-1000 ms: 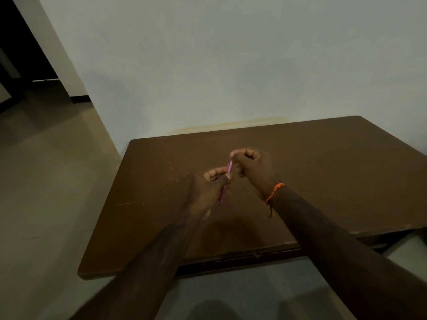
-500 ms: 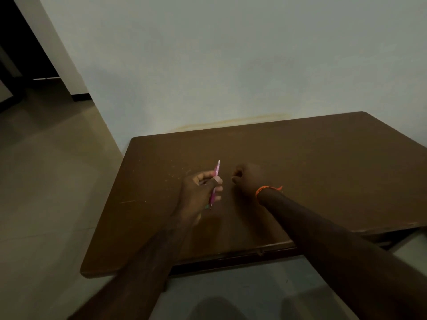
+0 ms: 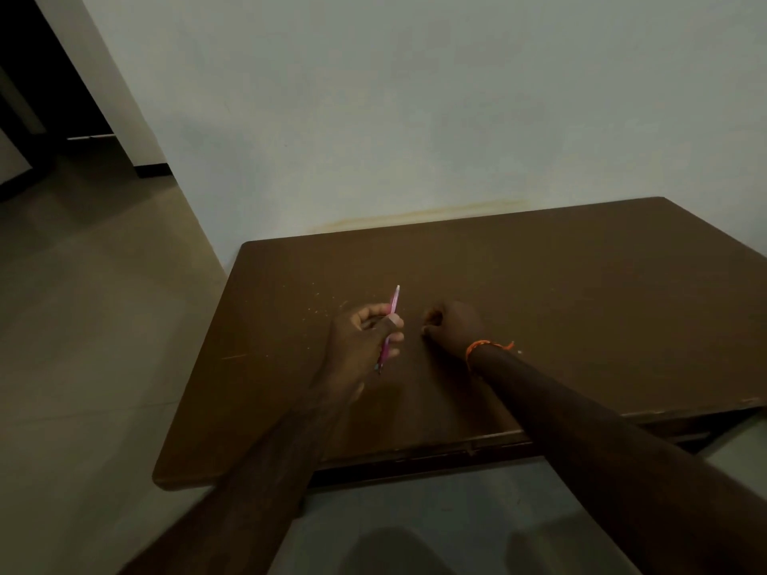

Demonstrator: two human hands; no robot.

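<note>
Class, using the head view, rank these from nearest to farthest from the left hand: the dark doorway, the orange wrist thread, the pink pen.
1. pink pen: held in the left hand itself.
2. orange wrist thread: on the other wrist, to its right over the table.
3. dark doorway: far left, beyond the floor.

pink pen (image 3: 393,304): one is showing
hands: two are showing, the left hand (image 3: 365,338) and the right hand (image 3: 452,327)
orange wrist thread (image 3: 483,346): one is showing
brown table (image 3: 581,305): one is showing
pale specks (image 3: 317,311): several are showing, too small to count
</note>
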